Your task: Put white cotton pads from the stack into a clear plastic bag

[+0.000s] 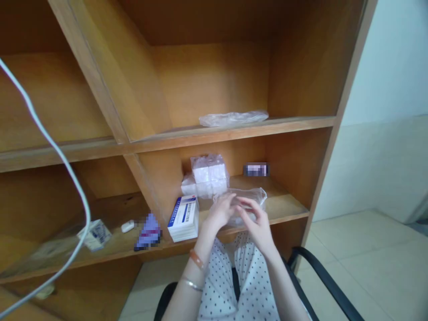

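A clear plastic bag (257, 195) lies on the lower shelf, partly hidden behind my hands. My left hand (220, 211) has its fingers bent together at the bag's near side, closed on the plastic. Beside it, my right hand (257, 223) curves its fingers in, and its fingertips meet those of the left hand over the bag. Some gaps show between the right fingers, while the tips pinch at the film. What is inside the bag cannot be made out. Left of my hands lies a stack of white and blue printed boxes or booklets (183, 218).
Plastic-wrapped white boxes (210, 176) are piled behind, with a small blurred box (256, 169) to their right. Another flattened plastic bag (234, 118) rests on the upper shelf. A small carton (95, 235) stands in the left compartment; a white cable (75, 178) hangs in front.
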The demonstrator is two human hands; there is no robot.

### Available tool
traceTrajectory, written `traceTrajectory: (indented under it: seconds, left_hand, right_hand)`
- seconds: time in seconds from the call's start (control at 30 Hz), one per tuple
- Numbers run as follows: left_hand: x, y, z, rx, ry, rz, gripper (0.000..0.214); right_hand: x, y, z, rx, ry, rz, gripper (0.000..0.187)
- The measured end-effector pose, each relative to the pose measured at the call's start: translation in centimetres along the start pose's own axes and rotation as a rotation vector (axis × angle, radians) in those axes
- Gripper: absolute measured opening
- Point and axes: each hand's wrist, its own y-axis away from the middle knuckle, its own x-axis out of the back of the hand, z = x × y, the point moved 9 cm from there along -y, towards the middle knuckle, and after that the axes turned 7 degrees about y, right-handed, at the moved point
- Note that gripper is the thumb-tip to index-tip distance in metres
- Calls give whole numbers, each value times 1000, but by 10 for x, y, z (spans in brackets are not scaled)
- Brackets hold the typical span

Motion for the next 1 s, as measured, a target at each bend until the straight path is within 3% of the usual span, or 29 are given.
traceTrajectory:
  seconds: [0.07,0.1,0.17,0.23,0.33,0.43,0.6,0.67,0.77,1.0]
  left_hand:
    - [-11,10,-1,-60,-198,-187,57]
    - [-12,15,-5,-53,-293,-224,54]
    - [-8,21,-9,-15,-402,-198,26]
    - [0,24,-5,15,-372,-95,8]
    - [14,28,17,-8,-84,108,12]
    - [25,37,28,-13,293,327,24]
    - [19,60,-6,195,893,616,33]
    - [8,63,-14,283,1121,576,36]
    - [2,60,-3,265,1322,398,47]
    - [18,66,27,6,1290,285,77]
  right_hand:
    - [34,9,38,-169,-34,165,25]
    - [44,12,56,-241,-74,210,26]
    - [58,15,82,-349,-181,299,28]
    - [65,15,93,-384,-251,367,28]
    - [69,16,87,-365,-227,429,28]
    - [58,13,68,-288,-129,350,29]
    - [19,12,38,-168,-67,66,30]
    - [12,14,33,-173,-50,31,32]
    - [8,15,22,-119,-27,10,29]
    - [29,14,12,-70,-18,152,28]
